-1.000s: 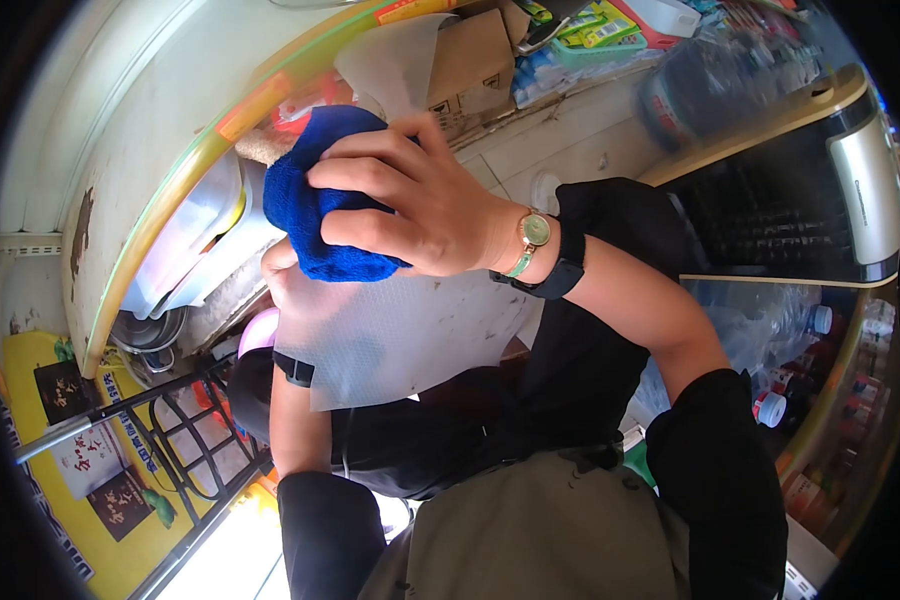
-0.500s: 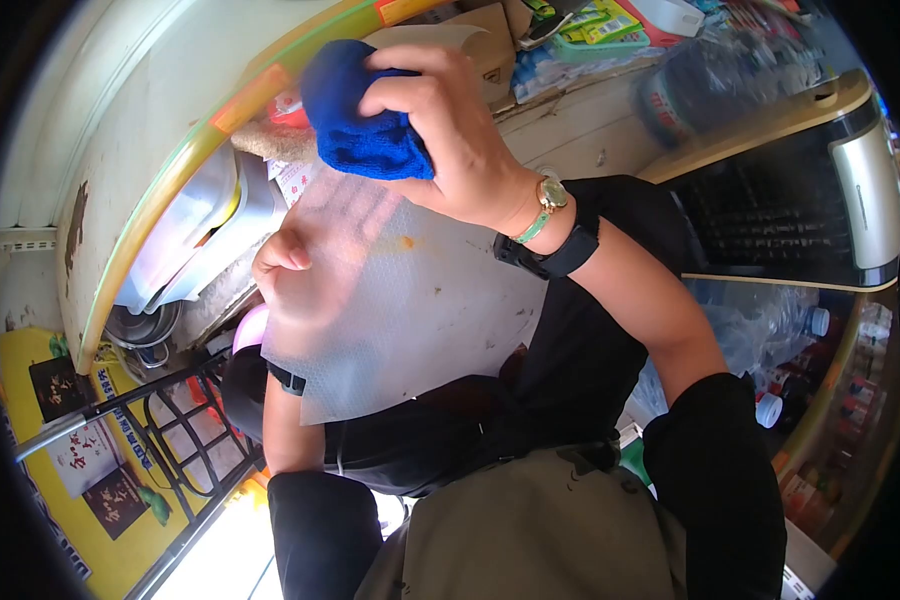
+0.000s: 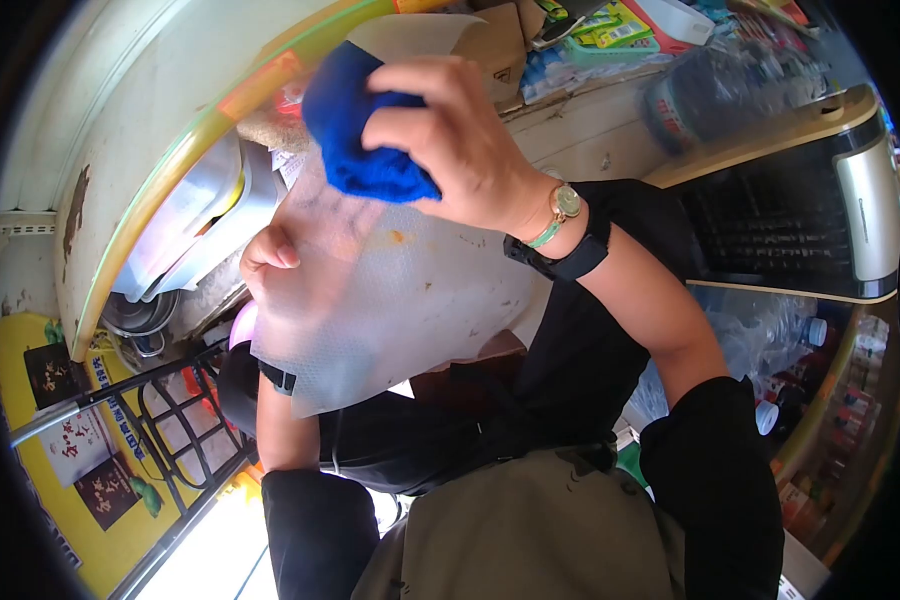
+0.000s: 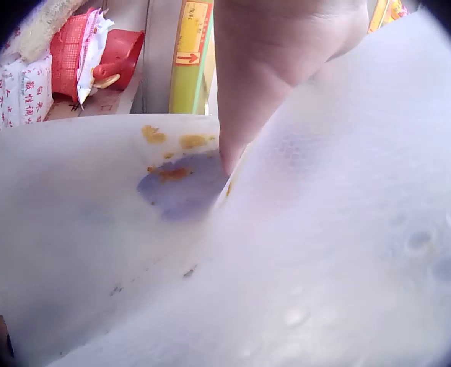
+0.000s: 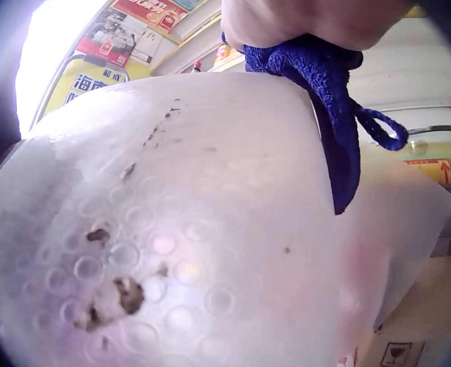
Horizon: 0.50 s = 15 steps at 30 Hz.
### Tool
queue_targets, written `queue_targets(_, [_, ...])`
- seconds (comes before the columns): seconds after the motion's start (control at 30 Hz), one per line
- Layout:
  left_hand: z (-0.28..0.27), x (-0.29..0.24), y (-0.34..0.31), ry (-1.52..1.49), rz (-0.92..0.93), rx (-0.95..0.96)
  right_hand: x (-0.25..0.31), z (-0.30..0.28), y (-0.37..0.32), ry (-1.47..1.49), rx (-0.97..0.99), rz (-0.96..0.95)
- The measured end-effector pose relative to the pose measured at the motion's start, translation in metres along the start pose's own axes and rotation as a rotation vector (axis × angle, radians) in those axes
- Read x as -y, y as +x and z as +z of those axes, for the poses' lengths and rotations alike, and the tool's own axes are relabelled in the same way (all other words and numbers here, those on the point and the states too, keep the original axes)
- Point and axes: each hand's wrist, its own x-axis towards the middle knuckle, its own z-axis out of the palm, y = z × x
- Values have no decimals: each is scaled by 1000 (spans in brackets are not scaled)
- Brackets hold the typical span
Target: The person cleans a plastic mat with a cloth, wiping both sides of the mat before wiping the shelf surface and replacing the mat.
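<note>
A translucent, dimpled plastic sheet (image 3: 450, 300) hangs over the lap, marked with orange and dark stains. My left hand (image 3: 268, 262) holds it at the left edge, thumb in front and fingers showing through from behind. My right hand (image 3: 465, 150) grips a bunched blue cloth (image 3: 355, 130) at the sheet's upper part. In the right wrist view the cloth (image 5: 340, 130) wraps over the sheet's edge, its hanging loop sticking out. The left wrist view shows orange stains on the sheet (image 4: 95, 199) beside a bluish patch.
A curved counter edge (image 3: 160, 190) runs along the left, with plastic bins (image 3: 205, 220) beneath it. Lower left is a black metal rack (image 3: 185, 415). To the right are a black-and-silver appliance (image 3: 790, 200) and bottles (image 3: 770, 330); a cardboard box (image 3: 505, 50) stands at the back.
My right hand has moved up and to the right with the blue cloth, uncovering the left thumb and more of the sheet. The left hand and sheet have shifted slightly left.
</note>
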Motion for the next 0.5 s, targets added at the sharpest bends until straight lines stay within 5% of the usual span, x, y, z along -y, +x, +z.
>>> queue_targets(0.27, [7,-3,5,86,-37,-48,-13,-8,3,146,-117,145])
queue_targets(0.33, [10,-4,5,98,-61,13,-24,-4,0,334,-260,352])
queue_targets(0.4, [8,-6,6,70,-60,-6,-23,-19,12,41,-356,408])
queue_targets(0.43, [7,-7,7,41,-61,-25,-8,-23,16,692,-423,787])
queue_targets(0.5, [1,-8,9,58,-28,-7,-4,-36,26,826,-379,830])
